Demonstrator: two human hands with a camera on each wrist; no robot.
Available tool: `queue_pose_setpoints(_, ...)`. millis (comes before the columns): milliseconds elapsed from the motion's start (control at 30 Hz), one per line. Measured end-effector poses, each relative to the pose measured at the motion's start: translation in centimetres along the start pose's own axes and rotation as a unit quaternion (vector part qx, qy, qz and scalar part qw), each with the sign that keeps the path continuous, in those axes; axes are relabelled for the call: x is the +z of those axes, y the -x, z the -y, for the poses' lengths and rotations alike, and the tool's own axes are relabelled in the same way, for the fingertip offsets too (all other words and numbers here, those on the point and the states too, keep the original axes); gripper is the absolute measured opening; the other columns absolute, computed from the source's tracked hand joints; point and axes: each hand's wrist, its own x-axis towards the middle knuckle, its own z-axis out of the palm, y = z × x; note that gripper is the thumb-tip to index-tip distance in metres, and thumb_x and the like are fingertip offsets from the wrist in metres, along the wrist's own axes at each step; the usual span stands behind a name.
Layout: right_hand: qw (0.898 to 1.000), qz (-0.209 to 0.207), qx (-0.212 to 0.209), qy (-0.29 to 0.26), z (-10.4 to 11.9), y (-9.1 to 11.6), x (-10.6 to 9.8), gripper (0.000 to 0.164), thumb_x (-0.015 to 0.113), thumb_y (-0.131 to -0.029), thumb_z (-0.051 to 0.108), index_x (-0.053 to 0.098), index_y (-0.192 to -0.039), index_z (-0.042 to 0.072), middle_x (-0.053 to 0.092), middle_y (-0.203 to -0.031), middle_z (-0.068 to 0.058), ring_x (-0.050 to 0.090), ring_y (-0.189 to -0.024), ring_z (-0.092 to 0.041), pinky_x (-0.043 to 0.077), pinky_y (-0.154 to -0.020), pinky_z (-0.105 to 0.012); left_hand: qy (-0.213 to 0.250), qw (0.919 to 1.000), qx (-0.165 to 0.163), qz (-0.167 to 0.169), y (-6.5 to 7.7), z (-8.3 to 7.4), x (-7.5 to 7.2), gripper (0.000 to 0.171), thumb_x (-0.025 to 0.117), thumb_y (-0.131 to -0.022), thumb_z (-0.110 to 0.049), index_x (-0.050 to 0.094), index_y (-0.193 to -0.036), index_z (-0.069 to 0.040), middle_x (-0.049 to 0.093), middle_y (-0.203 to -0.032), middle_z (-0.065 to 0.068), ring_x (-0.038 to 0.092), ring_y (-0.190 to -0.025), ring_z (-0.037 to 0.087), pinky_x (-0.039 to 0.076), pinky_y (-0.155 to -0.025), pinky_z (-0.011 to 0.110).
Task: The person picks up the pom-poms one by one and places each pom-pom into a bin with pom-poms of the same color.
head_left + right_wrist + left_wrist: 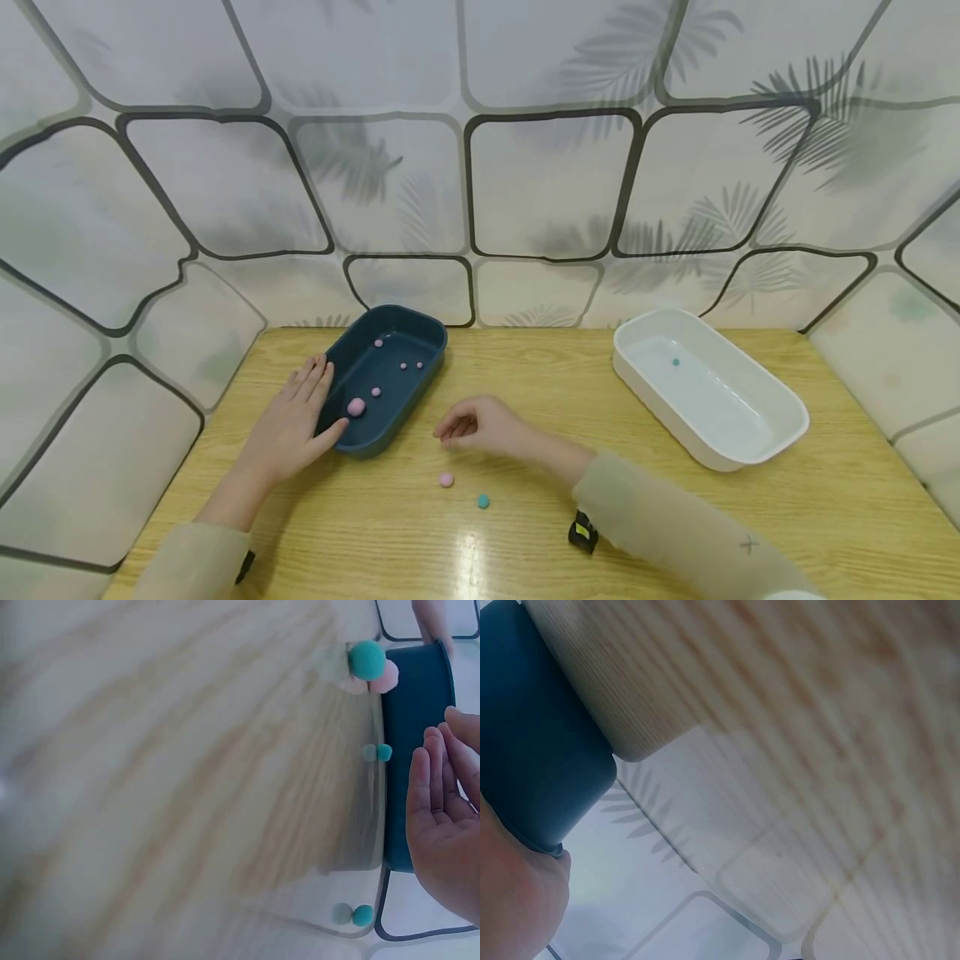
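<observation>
A dark blue tub (384, 417) stands at the left with several pink pom-poms in it, the largest pom-pom (356, 407) near its front end. My left hand (288, 429) rests on the tub's left rim, fingers straight and thumb over the front corner. To the right of the tub, my right hand (487, 429) hovers low with loosely bent fingers and nothing visible between them. In front of that hand lie a pink pom-pom (446, 480) and a teal pom-pom (483, 501). The right wrist view also shows a small teal pom-pom (384, 752) close by the tub, hidden in the head view.
At the right stands a white tub (720, 400) holding one small teal pom-pom (676, 362). Another teal ball (363, 915) appears low in the right wrist view. A patterned wall covering (551, 183) rises behind the wooden table (525, 367).
</observation>
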Motion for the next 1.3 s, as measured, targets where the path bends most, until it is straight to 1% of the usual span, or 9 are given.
queue_pose_setpoints(167,1.000,0.015,0.005,0.001,-0.1,0.8,0.3,0.014,0.076,-0.096,0.002,0.080,-0.108,-0.001,0.080,-0.103,-0.015,0.065,-0.081,0.004,0.057,-0.075,-0.013,-0.003,1.0000,-0.001,0.006,-0.1,0.0,-0.2,0.087,0.062,-0.102,-0.042,0.030,-0.161,0.013,0.025,-0.172,0.032,0.024,-0.161,0.049,0.025,-0.132,0.059)
queue_pose_setpoints(433,1.000,0.024,0.003,0.017,-0.2,1.5,0.6,0.014,0.078,-0.094,0.003,0.081,-0.108,0.000,0.080,-0.097,-0.012,0.065,-0.080,0.005,0.057,-0.076,-0.014,-0.003,1.0000,-0.001,0.009,-0.1,-0.1,-0.2,0.086,0.062,-0.102,-0.042,0.031,-0.160,0.013,0.025,-0.171,0.032,0.024,-0.161,0.049,0.024,-0.133,0.058)
queue_pose_setpoints(633,0.999,0.028,0.003,0.040,-0.9,1.9,1.1,0.019,0.088,-0.089,0.016,0.082,-0.104,0.005,0.079,-0.093,-0.005,0.064,-0.077,0.006,0.058,-0.074,-0.015,-0.003,1.0000,0.002,0.006,-0.2,-0.1,-0.2,0.086,0.062,-0.102,-0.043,0.032,-0.160,0.013,0.025,-0.171,0.032,0.025,-0.161,0.048,0.024,-0.133,0.058)
queue_pose_setpoints(767,0.999,0.028,0.013,0.038,-0.9,2.0,1.2,0.020,0.089,-0.089,0.019,0.082,-0.104,0.007,0.079,-0.093,-0.002,0.065,-0.077,0.005,0.058,-0.074,-0.016,-0.002,1.0000,0.002,0.005,-0.2,0.0,-0.1,0.086,0.062,-0.102,-0.042,0.032,-0.160,0.013,0.025,-0.171,0.032,0.024,-0.161,0.048,0.023,-0.133,0.057)
queue_pose_setpoints(833,0.999,0.031,0.012,0.040,-0.9,2.1,1.3,0.020,0.088,-0.090,0.019,0.082,-0.104,0.007,0.079,-0.093,-0.002,0.065,-0.077,0.005,0.058,-0.074,-0.015,0.000,1.0000,0.003,0.001,-0.1,0.0,0.0,0.086,0.062,-0.102,-0.042,0.032,-0.160,0.013,0.025,-0.171,0.032,0.024,-0.161,0.049,0.019,-0.136,0.054)
queue_pose_setpoints(1000,0.996,0.045,-0.009,0.071,-1.1,2.0,1.4,0.017,0.085,-0.092,0.020,0.082,-0.104,0.008,0.078,-0.095,-0.003,0.063,-0.079,0.008,0.058,-0.076,-0.015,0.004,1.0000,0.003,-0.004,0.0,0.0,0.2,0.085,0.062,-0.103,-0.041,0.032,-0.160,0.014,0.025,-0.171,0.033,0.024,-0.161,0.050,-0.001,-0.138,0.038)
queue_pose_setpoints(1067,0.995,0.051,-0.018,0.086,-1.1,2.0,1.5,0.016,0.084,-0.093,0.020,0.082,-0.104,0.008,0.077,-0.096,-0.002,0.062,-0.080,0.008,0.058,-0.077,-0.014,0.004,1.0000,0.002,-0.003,0.0,0.0,0.1,0.085,0.062,-0.103,-0.041,0.032,-0.160,0.014,0.025,-0.171,0.033,0.024,-0.161,0.050,0.002,-0.139,0.041)
queue_pose_setpoints(1200,0.991,0.057,-0.033,0.113,-1.0,2.0,1.6,0.014,0.083,-0.094,0.019,0.082,-0.104,0.010,0.074,-0.097,-0.001,0.059,-0.082,0.007,0.056,-0.078,-0.013,0.001,1.0000,0.000,0.001,-0.1,-0.1,-0.1,0.085,0.062,-0.103,-0.042,0.032,-0.160,0.014,0.026,-0.171,0.033,0.024,-0.161,0.049,0.021,-0.135,0.056)
queue_pose_setpoints(1300,0.988,0.058,-0.045,0.136,-0.9,2.0,1.7,0.012,0.083,-0.094,0.018,0.082,-0.104,0.011,0.073,-0.096,0.000,0.058,-0.083,0.006,0.055,-0.078,-0.012,0.001,1.0000,0.001,0.000,-0.1,-0.1,-0.2,0.085,0.062,-0.103,-0.042,0.032,-0.160,0.014,0.026,-0.171,0.033,0.025,-0.161,0.049,0.024,-0.133,0.058)
